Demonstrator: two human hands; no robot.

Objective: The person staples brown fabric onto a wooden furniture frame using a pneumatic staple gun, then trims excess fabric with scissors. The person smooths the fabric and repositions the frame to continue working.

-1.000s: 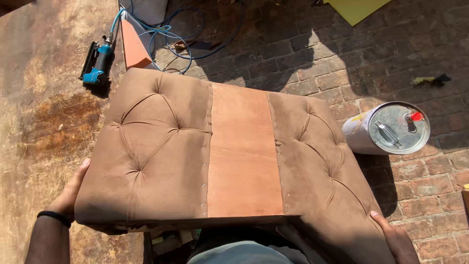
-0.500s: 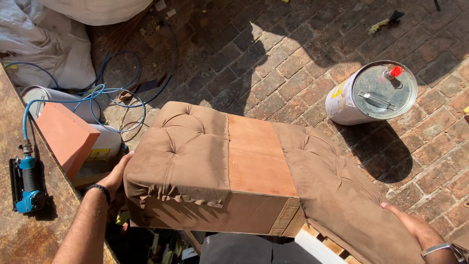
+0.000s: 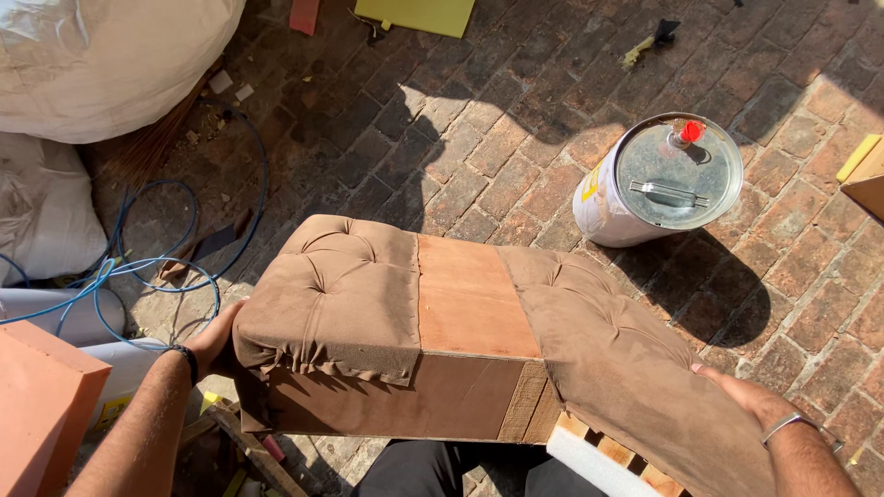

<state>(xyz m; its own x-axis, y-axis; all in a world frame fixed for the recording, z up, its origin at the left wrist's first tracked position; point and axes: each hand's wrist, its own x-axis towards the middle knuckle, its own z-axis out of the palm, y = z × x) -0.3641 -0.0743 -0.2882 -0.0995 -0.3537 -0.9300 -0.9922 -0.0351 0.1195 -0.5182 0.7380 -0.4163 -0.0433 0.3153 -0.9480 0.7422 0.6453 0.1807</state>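
Stool, long axis left-right, sits over the brick floor between both hands: left hand fingers clamped on its left end, right hand fingers flat on its draped fabric.

Both forearms are bare, with no sleeves showing. The left hand has a black band at the wrist, the right hand a silver metal bracelet. Dark trousers cover the legs below.
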